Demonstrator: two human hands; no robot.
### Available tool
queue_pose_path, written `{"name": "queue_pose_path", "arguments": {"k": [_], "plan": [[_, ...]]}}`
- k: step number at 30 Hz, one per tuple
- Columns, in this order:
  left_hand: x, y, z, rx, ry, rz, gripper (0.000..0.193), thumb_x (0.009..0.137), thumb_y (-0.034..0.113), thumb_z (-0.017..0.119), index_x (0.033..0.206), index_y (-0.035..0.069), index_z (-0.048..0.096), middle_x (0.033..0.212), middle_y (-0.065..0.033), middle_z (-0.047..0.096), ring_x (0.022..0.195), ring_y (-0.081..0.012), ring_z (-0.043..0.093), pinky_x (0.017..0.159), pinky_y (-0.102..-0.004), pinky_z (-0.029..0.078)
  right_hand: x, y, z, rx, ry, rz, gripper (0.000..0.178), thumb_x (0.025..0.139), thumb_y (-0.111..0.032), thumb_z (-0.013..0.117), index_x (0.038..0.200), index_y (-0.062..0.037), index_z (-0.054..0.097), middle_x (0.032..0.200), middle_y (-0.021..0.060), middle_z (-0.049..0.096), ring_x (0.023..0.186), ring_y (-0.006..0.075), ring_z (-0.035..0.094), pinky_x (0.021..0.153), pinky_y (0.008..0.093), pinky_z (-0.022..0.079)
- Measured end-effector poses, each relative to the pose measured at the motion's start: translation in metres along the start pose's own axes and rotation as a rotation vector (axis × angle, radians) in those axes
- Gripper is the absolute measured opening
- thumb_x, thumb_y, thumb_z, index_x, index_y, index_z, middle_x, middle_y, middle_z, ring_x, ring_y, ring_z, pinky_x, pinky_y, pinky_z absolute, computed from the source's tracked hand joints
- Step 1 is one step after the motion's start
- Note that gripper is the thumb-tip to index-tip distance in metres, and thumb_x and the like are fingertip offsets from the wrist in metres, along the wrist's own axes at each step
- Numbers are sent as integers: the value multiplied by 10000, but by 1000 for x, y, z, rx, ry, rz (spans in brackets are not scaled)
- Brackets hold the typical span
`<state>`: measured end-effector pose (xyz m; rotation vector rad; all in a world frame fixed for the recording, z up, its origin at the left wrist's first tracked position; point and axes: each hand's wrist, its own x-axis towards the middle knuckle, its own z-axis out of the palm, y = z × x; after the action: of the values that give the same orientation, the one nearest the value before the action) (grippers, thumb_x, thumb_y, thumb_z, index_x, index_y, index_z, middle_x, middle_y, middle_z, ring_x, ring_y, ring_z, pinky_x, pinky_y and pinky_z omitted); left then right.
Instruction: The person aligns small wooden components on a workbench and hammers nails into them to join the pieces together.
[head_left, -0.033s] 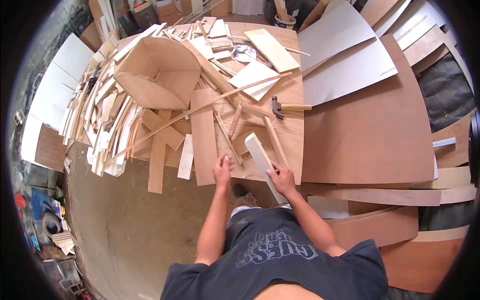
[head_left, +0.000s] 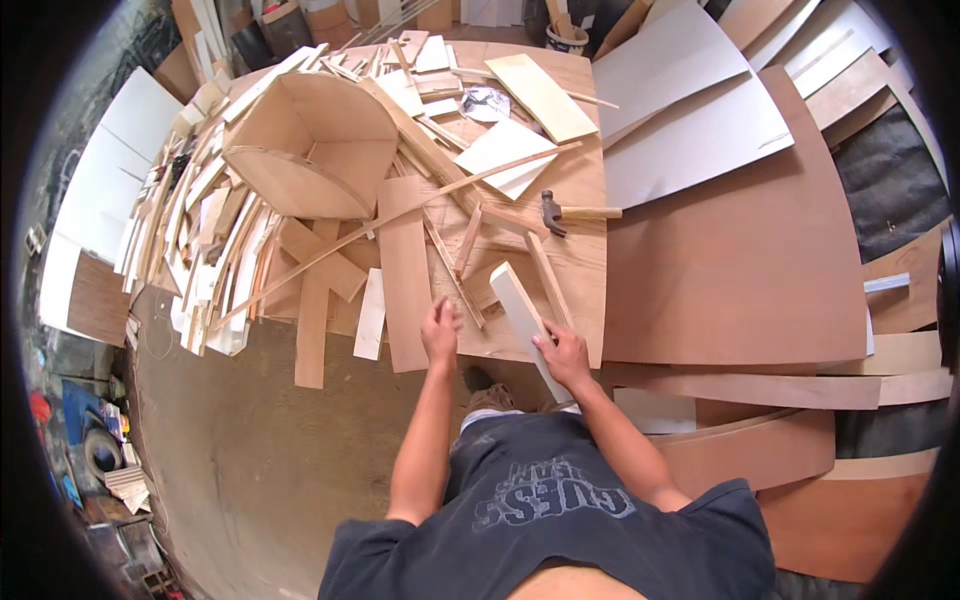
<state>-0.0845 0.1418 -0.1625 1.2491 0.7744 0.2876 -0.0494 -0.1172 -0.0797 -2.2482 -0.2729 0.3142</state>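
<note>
My right hand (head_left: 564, 358) is closed round the lower part of a narrow board (head_left: 518, 312) with a white face, tilted over the table's front edge. My left hand (head_left: 440, 332) hovers by the lower right edge of a wide brown plank (head_left: 403, 280). Its fingers are bent and smeared by motion, and nothing shows in them. Beyond the board lie thin wooden strips (head_left: 452, 268) and another wooden piece (head_left: 549, 278). A claw hammer (head_left: 553, 213) with a wooden handle rests near the table's right edge.
An open-sided plywood box (head_left: 330, 140) stands among heaped offcuts (head_left: 215, 220) on the left. A long thin strip (head_left: 450, 189) crosses the wooden table (head_left: 590, 300). Large brown sheets (head_left: 730, 270) and white sheets (head_left: 690, 130) lie to the right. Bare floor (head_left: 270, 450) shows at front left.
My left hand has shifted slightly up and left, its fingers still blurred. The right hand keeps its hold on the board, which has barely moved.
</note>
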Motion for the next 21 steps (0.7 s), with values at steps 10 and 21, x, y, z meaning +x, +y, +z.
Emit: {"name": "queue_pose_path", "arguments": {"k": [10,21], "plan": [[114,18,50,45,-42,-212,442,1009,423,744,1087,-9,693,909,-62,698,709,-122,636,600,-289,550,44,20,19,-96,33,98,467,911,-259,776,1354,-121,729,1211,223,748,1113,383,727,973,447,559],[91,38,67,329,-167,-207,333,902,350,857,913,55,704,774,-7,659,647,-91,603,557,-253,485,53,63,12,-70,18,218,454,900,-285,783,1327,-136,746,1252,206,742,1169,398,699,1027,459,536]]}}
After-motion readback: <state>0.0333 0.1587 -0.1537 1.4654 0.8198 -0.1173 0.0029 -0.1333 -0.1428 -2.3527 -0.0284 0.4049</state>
